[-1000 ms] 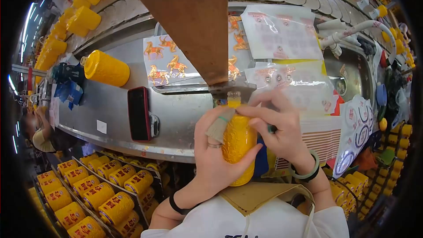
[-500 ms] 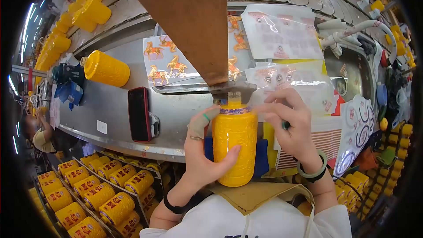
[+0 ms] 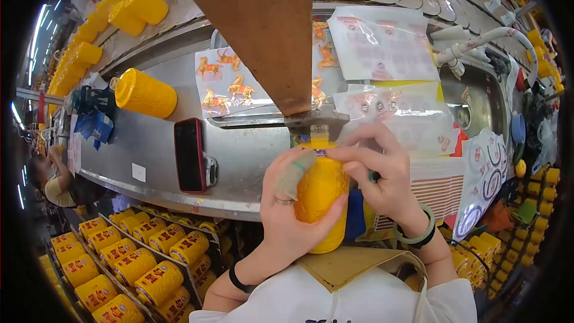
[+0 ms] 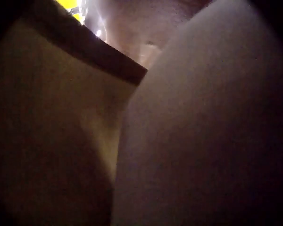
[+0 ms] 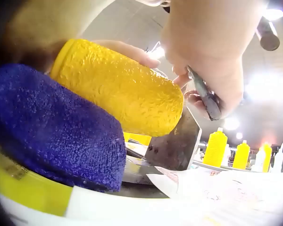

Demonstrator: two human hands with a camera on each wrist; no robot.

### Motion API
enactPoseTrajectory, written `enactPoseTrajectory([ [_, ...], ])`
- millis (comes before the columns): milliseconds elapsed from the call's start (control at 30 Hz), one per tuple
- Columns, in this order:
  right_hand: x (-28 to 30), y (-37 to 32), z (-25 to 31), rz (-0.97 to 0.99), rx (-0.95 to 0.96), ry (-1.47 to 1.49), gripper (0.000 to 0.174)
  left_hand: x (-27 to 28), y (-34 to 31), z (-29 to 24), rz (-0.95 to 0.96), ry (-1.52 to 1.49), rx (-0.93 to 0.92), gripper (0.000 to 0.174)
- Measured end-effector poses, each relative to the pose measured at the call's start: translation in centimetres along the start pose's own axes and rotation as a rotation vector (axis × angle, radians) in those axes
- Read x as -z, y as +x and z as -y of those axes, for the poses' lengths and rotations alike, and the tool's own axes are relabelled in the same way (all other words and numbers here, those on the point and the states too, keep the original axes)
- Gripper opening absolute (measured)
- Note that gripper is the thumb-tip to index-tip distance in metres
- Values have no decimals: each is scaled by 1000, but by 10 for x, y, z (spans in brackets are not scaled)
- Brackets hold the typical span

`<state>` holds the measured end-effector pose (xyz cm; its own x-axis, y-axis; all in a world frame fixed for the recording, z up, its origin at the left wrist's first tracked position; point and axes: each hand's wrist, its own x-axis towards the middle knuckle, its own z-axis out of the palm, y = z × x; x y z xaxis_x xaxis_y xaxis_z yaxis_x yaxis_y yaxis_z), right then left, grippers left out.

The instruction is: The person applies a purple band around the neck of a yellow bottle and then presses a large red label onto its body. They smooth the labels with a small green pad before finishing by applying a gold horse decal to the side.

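An embossed yellow bottle (image 3: 320,194) with a clear mouth (image 3: 319,131) is held before the person's chest. The left hand (image 3: 299,215) grips its side, thumb across the front; a pale wrap with a green band covers one finger. At the neck shows a bit of purple patterned band (image 3: 321,152). The right hand (image 3: 379,170) has its fingertips at that band. Curled fingers of this hand hold a small dark grey-green tool (image 5: 205,94), whose kind I cannot tell. Dark, close skin fills most of the left wrist view, with a yellow patch at its top.
A blue cloth (image 5: 61,127) lies beside the bottle. On the metal bench are a phone (image 3: 189,155), another yellow bottle (image 3: 145,94), horse decals (image 3: 230,84) and printed sheets (image 3: 382,42). A brown metal post (image 3: 257,30) rises ahead. Racked yellow bottles (image 3: 137,260) stand at lower left.
The right hand drew off to the right half a second ago and is now back at the bottle's neck. The left hand has turned and tilted the bottle, covering most of the purple band.
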<state>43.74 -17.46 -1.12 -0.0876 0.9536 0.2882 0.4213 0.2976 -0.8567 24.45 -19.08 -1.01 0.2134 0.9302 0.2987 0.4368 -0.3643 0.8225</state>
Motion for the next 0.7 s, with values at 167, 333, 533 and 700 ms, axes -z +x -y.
enactPoseTrajectory([
  [167,15,-2,-9,-16,6,-85,17,3,-9,34,36,-599,156,74],
  [333,11,7,4,-31,32,-77,17,13,1,3,43,-186,83,73],
  [533,-5,8,1,-8,96,-43,21,3,0,-3,52,81,-4,84],
  [700,13,2,2,-24,37,-141,19,-2,-10,28,-7,-594,222,79],
])
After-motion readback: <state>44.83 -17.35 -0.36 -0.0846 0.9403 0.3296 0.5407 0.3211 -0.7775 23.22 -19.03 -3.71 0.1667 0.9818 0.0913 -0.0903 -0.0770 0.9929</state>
